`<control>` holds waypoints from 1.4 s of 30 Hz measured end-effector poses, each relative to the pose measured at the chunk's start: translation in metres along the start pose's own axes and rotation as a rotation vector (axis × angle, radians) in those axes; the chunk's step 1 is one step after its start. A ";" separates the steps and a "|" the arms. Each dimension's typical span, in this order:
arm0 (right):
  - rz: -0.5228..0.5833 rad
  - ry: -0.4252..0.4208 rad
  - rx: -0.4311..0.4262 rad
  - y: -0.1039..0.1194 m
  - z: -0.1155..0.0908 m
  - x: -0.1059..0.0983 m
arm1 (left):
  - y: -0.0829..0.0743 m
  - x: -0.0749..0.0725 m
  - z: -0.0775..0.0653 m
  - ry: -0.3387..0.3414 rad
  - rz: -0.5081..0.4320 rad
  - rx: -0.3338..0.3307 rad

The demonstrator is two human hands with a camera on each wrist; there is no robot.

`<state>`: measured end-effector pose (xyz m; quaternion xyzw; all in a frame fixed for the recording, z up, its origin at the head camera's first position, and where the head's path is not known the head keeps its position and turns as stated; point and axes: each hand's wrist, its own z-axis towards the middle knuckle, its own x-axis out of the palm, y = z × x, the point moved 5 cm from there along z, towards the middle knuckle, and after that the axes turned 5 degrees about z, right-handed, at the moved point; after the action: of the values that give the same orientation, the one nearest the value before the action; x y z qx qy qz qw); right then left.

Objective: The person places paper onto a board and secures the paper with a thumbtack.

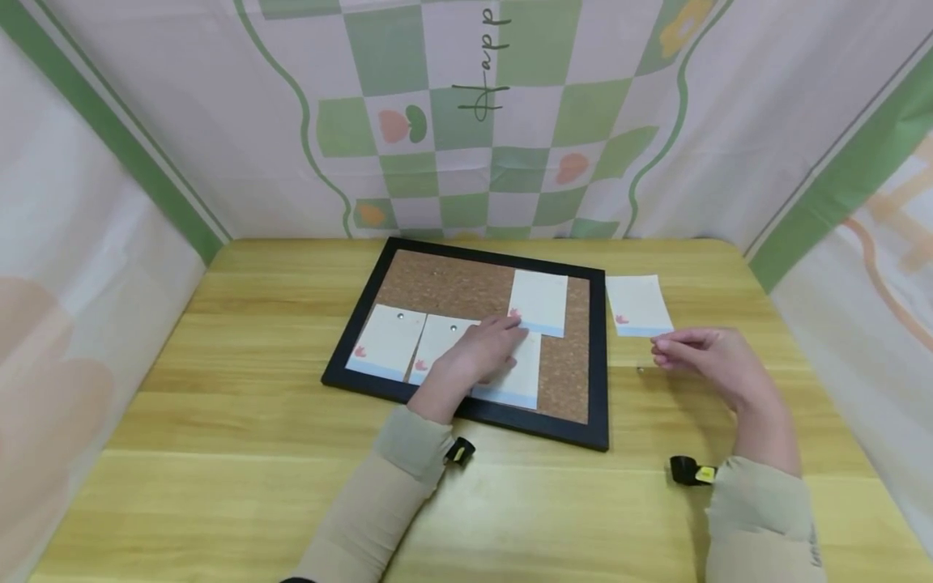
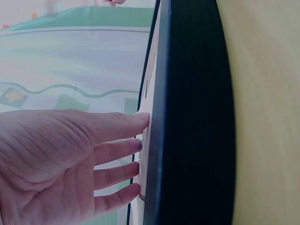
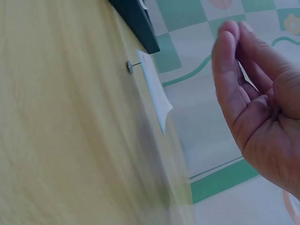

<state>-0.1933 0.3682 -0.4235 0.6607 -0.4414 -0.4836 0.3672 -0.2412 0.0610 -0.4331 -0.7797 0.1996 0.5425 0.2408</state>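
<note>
My left hand (image 1: 487, 346) reaches over the cork board (image 1: 466, 279), fingertips on the lower edge of a white note card (image 1: 541, 298). Its fingers (image 2: 115, 152) are nearly straight in the left wrist view. Below, another card (image 1: 521, 376) is partly covered by that hand. Right of the board, a loose card (image 1: 638, 301) lies on the table, near my right hand (image 1: 703, 356). In the right wrist view this hand (image 3: 258, 89) has thumb and fingertips together; anything between them is too small to make out. A metal thumbtack (image 3: 130, 67) lies point up on the table.
Two cards on the board's left, a first (image 1: 386, 344) and a second (image 1: 440, 340), each show a tack head near the top. The board's black frame (image 1: 599, 364) lies slightly turned on the wooden table (image 1: 255, 453). A patterned cloth (image 1: 277, 194) hangs behind.
</note>
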 end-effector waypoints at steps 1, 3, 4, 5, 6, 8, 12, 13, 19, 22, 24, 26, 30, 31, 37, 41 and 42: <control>-0.001 0.015 0.001 0.001 0.000 0.001 | 0.000 0.000 0.000 -0.001 0.006 0.001; -0.016 0.036 0.001 0.003 -0.001 0.004 | 0.000 0.000 0.001 -0.002 0.009 0.002; -0.031 0.041 -0.001 0.004 -0.001 0.005 | 0.000 0.000 0.001 -0.003 0.013 0.001; -0.035 0.042 -0.004 0.005 0.000 0.006 | 0.000 0.000 0.001 -0.001 0.016 0.000; -0.035 0.041 -0.008 0.006 0.000 0.007 | 0.000 0.001 0.002 0.000 0.015 -0.003; -0.031 0.029 -0.011 0.008 0.001 0.009 | 0.001 0.001 0.002 0.001 0.017 -0.006; -0.018 0.000 -0.025 0.012 0.003 0.013 | 0.001 0.001 0.002 0.000 0.027 -0.001; -0.013 -0.007 -0.025 0.012 0.004 0.014 | 0.000 0.000 0.002 -0.004 0.031 0.002; 0.074 -0.036 -0.019 0.017 0.006 0.016 | 0.000 -0.004 0.002 -0.023 0.045 0.014; 0.131 -0.032 -0.019 0.021 0.009 0.020 | 0.000 -0.005 0.001 -0.022 0.036 0.018; 0.148 -0.019 -0.017 0.024 0.012 0.024 | 0.000 -0.005 0.001 -0.019 0.033 0.013; 0.136 -0.008 -0.015 0.028 0.016 0.028 | 0.001 -0.005 0.001 -0.016 0.026 0.009; 0.101 0.012 -0.012 0.037 0.028 0.036 | 0.002 -0.003 0.001 -0.013 0.028 0.004; 0.099 0.019 -0.015 0.039 0.032 0.038 | 0.002 -0.003 0.001 -0.015 0.031 0.007; 0.076 0.066 -0.019 0.049 0.053 0.050 | 0.000 -0.002 0.001 -0.020 0.043 0.010; 0.018 0.063 -0.018 0.055 0.066 0.059 | -0.001 -0.002 0.001 -0.014 0.042 0.007; 0.000 0.061 -0.021 0.056 0.069 0.061 | -0.002 -0.002 0.001 -0.012 0.043 0.006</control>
<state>-0.2634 0.2877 -0.4095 0.6714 -0.4249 -0.4677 0.3872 -0.2417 0.0631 -0.4312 -0.7711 0.2168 0.5516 0.2326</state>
